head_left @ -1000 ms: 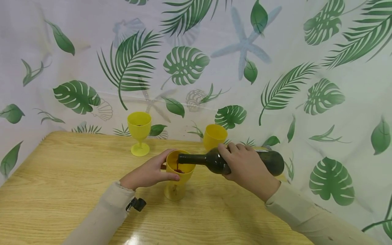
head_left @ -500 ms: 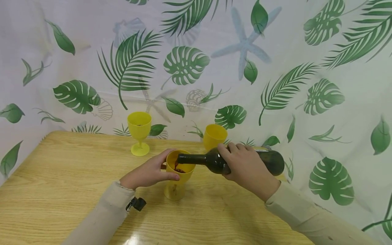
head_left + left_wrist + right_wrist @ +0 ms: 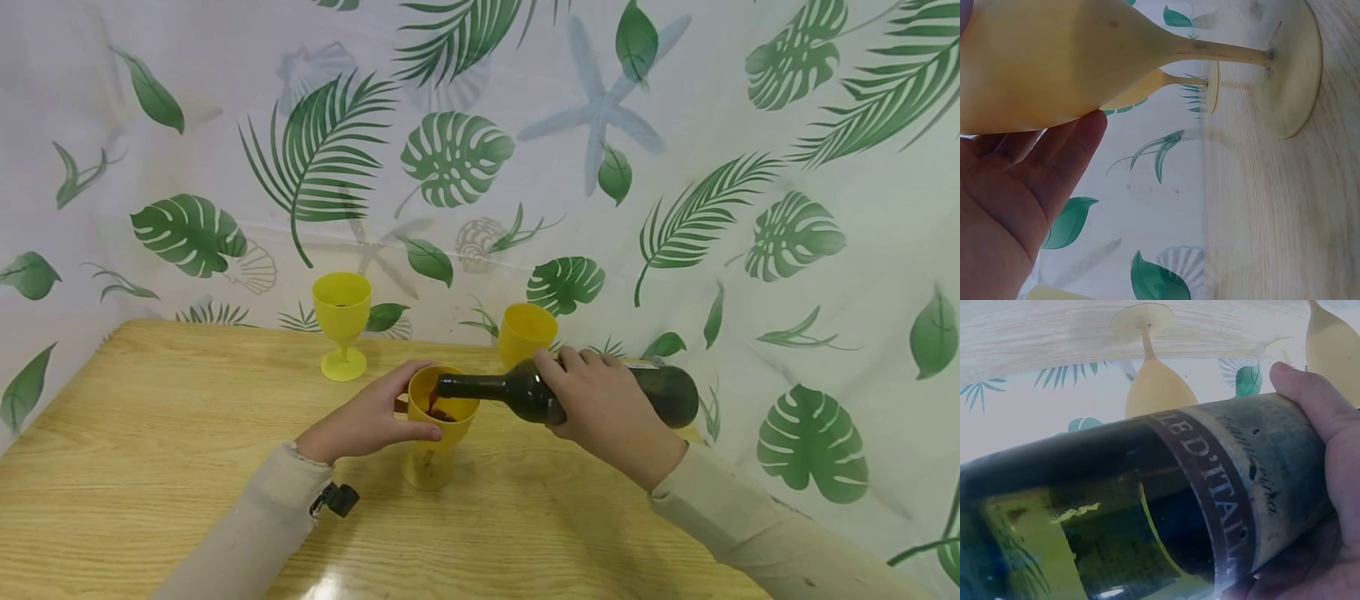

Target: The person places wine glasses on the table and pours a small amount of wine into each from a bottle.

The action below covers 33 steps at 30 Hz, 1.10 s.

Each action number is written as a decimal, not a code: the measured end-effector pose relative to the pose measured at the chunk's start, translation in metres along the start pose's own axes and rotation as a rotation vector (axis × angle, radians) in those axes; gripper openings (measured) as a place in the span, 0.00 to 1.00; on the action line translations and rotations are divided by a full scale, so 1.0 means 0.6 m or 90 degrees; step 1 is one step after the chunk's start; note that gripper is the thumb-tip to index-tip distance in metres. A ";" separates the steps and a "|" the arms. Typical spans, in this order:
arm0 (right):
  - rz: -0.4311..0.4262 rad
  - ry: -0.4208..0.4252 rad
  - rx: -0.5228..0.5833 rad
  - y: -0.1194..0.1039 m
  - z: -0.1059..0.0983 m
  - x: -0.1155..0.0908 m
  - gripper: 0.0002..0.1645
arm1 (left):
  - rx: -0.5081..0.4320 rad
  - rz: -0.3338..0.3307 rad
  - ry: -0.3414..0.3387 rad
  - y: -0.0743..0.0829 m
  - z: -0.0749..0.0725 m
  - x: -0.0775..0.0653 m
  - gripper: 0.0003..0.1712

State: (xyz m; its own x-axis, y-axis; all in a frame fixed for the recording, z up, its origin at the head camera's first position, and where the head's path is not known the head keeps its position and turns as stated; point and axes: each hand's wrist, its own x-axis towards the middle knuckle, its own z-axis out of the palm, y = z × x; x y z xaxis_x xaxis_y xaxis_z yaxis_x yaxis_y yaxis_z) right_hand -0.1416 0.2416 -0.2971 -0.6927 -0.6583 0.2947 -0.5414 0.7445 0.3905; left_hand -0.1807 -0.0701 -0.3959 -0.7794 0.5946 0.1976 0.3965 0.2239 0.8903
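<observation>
My left hand (image 3: pixel 367 422) grips the bowl of a yellow goblet (image 3: pixel 456 435), thumb in front and fingers round the far side. In the left wrist view the goblet (image 3: pixel 1072 62) has its round foot down on the wooden surface. My right hand (image 3: pixel 606 414) holds a dark green wine bottle (image 3: pixel 528 393) nearly level, its neck pointing left over the goblet's rim. Dark red liquid (image 3: pixel 441 413) runs from the mouth and lies inside the bowl. The right wrist view shows the labelled bottle (image 3: pixel 1204 481) with the hand (image 3: pixel 1329 425) wrapped round it.
A second yellow goblet (image 3: pixel 342 312) stands at the back left with something dark inside. Another yellow goblet (image 3: pixel 527 333) is behind the bottle, partly hidden. The wooden table (image 3: pixel 187 433) ends at a leaf-patterned cloth (image 3: pixel 480 242).
Both hands, the goblet and the bottle stay almost where they were. The dark red liquid keeps flowing into the goblet, its stream changing slightly in shape.
</observation>
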 end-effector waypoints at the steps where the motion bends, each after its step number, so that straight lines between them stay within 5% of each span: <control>1: 0.000 0.000 0.002 0.000 0.000 0.000 0.46 | 0.000 -0.002 0.002 0.000 0.000 0.000 0.47; 33: 0.009 -0.006 0.017 0.007 0.008 0.009 0.42 | 0.007 -0.015 0.054 -0.004 -0.003 0.003 0.45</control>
State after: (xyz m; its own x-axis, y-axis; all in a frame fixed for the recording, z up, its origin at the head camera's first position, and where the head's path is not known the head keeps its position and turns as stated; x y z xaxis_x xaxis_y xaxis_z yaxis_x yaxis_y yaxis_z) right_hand -0.1498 0.2413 -0.2979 -0.7044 -0.6471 0.2917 -0.5445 0.7563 0.3628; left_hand -0.1837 -0.0708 -0.3967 -0.8268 0.5214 0.2111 0.3827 0.2465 0.8904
